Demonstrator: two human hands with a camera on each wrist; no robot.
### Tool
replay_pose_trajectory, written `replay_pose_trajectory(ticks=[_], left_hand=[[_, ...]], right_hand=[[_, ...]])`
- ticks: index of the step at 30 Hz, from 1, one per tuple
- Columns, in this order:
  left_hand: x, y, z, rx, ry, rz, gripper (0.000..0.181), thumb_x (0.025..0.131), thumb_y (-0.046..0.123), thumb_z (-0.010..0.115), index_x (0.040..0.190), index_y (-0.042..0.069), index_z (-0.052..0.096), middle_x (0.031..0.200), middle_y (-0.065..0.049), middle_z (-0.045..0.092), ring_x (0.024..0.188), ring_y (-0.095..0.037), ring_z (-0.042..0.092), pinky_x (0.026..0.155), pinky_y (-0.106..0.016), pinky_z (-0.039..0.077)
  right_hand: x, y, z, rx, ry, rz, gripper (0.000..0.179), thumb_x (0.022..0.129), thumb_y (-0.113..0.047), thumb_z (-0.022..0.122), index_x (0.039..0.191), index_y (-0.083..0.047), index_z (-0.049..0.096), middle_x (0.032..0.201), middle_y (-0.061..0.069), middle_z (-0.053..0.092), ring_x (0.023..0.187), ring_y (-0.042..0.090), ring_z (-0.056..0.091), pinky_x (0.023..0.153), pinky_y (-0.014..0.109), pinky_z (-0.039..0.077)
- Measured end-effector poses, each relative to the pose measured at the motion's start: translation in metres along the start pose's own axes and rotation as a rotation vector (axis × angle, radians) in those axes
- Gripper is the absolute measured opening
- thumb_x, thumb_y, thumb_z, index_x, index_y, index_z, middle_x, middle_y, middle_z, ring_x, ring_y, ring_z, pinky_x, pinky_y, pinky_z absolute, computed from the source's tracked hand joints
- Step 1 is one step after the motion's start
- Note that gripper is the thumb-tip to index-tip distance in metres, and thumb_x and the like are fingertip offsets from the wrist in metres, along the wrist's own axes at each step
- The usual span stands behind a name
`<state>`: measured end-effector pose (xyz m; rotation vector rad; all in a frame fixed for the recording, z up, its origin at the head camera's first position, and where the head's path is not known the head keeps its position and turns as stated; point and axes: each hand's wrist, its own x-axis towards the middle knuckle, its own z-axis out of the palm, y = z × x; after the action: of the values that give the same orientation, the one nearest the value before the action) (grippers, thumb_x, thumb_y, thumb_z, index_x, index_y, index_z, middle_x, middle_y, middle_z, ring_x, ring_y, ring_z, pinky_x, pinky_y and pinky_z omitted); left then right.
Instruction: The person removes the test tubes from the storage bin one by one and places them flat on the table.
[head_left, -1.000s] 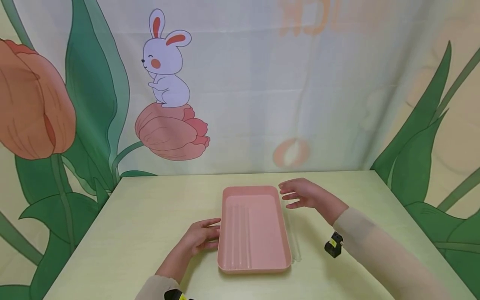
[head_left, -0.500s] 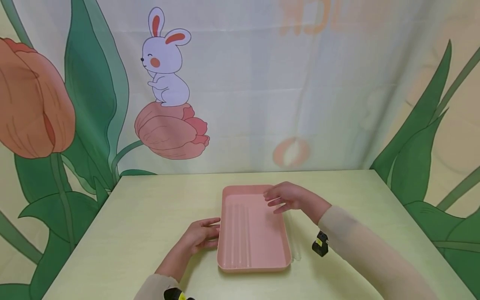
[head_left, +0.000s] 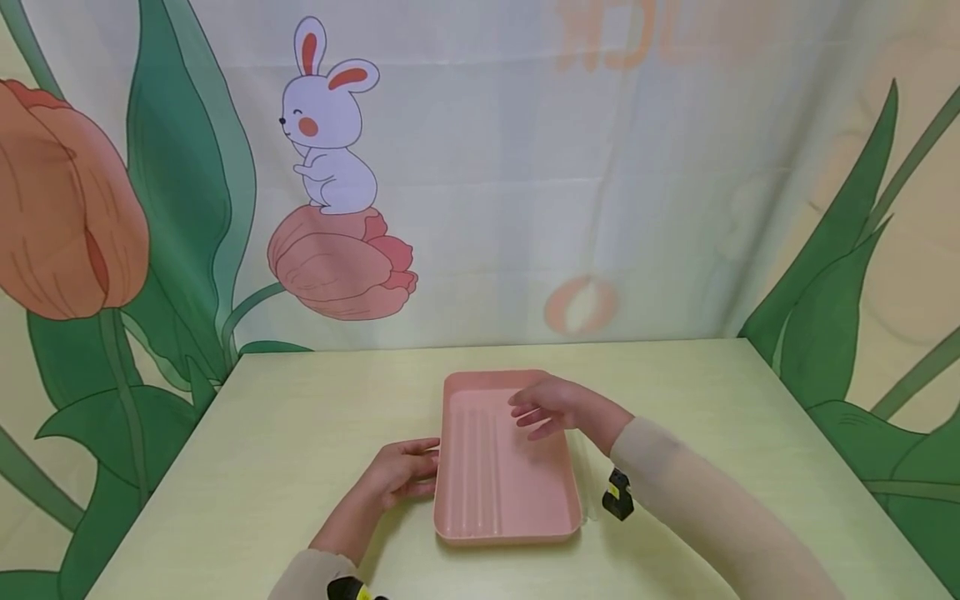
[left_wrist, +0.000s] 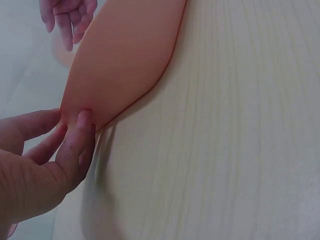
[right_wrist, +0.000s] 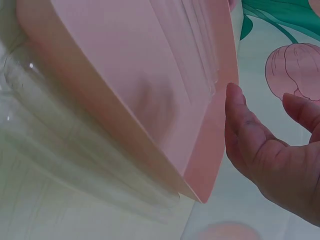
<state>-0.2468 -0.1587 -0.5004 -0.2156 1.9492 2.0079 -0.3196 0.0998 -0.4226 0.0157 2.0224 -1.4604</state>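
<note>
A pink rectangular tray lies lengthwise on the table. Several slim, clear tubes lie side by side along its left half. My left hand rests at the tray's left side; in the left wrist view its fingertips touch the outer wall. Over the right far part of the tray hovers my right hand, fingers slightly bent and apart, holding nothing. Its shadow falls on the tray floor. Just outside the tray's right wall, more clear tubes lie on the table, partly hidden by the tray in the head view.
The pale wood-grain table reaches back to a hanging cloth printed with a rabbit and tulips. A black wrist camera hangs below the right sleeve, and another sits at the left cuff.
My right hand has moved left and slightly toward me, from beyond the tray's right edge to over the tray. The left hand and the tray have stayed in place.
</note>
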Motion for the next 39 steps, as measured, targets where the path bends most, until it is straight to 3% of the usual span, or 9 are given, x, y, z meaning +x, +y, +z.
replay_pose_trajectory(ticks=[4,12,17,21,27,30,35,39], left_hand=[[0.0,0.001,0.001,0.008,0.006,-0.002,0.046,0.093,-0.005,0.058,0.137,-0.009,0.05,0.132,-0.028,0.059,0.091,-0.018,0.07,0.072,-0.035,0.062],[-0.001,0.001,0.0,0.014,-0.002,0.004,0.046,0.093,-0.004,0.058,0.138,-0.009,0.049,0.132,-0.029,0.059,0.091,-0.018,0.07,0.072,-0.034,0.062],[0.0,0.001,0.0,0.01,0.005,0.001,0.046,0.093,-0.004,0.057,0.138,-0.009,0.05,0.132,-0.029,0.059,0.091,-0.018,0.07,0.071,-0.034,0.062],[0.0,0.001,0.001,0.006,0.013,-0.002,0.046,0.093,-0.004,0.058,0.138,-0.009,0.05,0.131,-0.029,0.059,0.09,-0.018,0.07,0.071,-0.033,0.061],[-0.002,0.0,0.001,0.009,0.017,-0.004,0.046,0.092,-0.004,0.059,0.137,-0.009,0.05,0.131,-0.029,0.059,0.091,-0.018,0.07,0.072,-0.034,0.062],[-0.001,0.0,0.001,0.009,0.014,-0.006,0.047,0.092,-0.004,0.058,0.138,-0.009,0.05,0.133,-0.029,0.058,0.091,-0.018,0.07,0.072,-0.034,0.062],[0.001,-0.001,0.001,0.001,0.026,-0.014,0.046,0.093,-0.004,0.058,0.138,-0.007,0.051,0.132,-0.028,0.059,0.089,-0.017,0.07,0.071,-0.034,0.062],[0.001,0.0,0.001,-0.007,0.023,-0.011,0.045,0.093,-0.003,0.058,0.138,-0.006,0.051,0.132,-0.028,0.06,0.089,-0.017,0.07,0.071,-0.034,0.062]], right_hand=[[0.005,0.001,0.005,0.013,0.008,0.019,0.042,0.098,-0.018,0.056,0.131,0.007,0.052,0.102,0.007,0.062,0.091,0.017,0.062,0.082,0.038,0.06],[0.016,0.006,0.014,0.046,0.035,0.029,0.033,0.096,-0.015,0.059,0.122,0.004,0.059,0.095,0.004,0.06,0.088,0.017,0.062,0.078,0.036,0.06],[0.019,0.008,0.017,0.064,0.029,0.031,0.035,0.096,-0.014,0.057,0.125,0.005,0.057,0.095,0.004,0.057,0.087,0.015,0.06,0.081,0.036,0.06],[0.021,0.01,0.02,0.081,0.041,0.051,0.034,0.096,-0.013,0.057,0.125,0.005,0.057,0.1,0.007,0.057,0.085,0.016,0.059,0.079,0.036,0.061],[0.026,0.012,0.026,0.098,0.069,0.104,0.034,0.095,-0.011,0.06,0.125,0.006,0.058,0.113,0.016,0.06,0.092,0.02,0.061,0.09,0.042,0.058],[0.03,0.016,0.029,0.118,0.089,0.118,0.032,0.094,-0.009,0.061,0.122,0.006,0.058,0.103,0.012,0.06,0.089,0.02,0.061,0.089,0.044,0.058],[0.034,0.021,0.032,0.126,0.103,0.119,0.029,0.092,-0.007,0.064,0.118,0.005,0.058,0.083,0.006,0.057,0.074,0.015,0.058,0.077,0.037,0.061],[0.033,0.022,0.034,0.128,0.099,0.119,0.03,0.092,-0.008,0.064,0.118,0.004,0.056,0.083,0.005,0.054,0.07,0.015,0.056,0.082,0.041,0.06]])
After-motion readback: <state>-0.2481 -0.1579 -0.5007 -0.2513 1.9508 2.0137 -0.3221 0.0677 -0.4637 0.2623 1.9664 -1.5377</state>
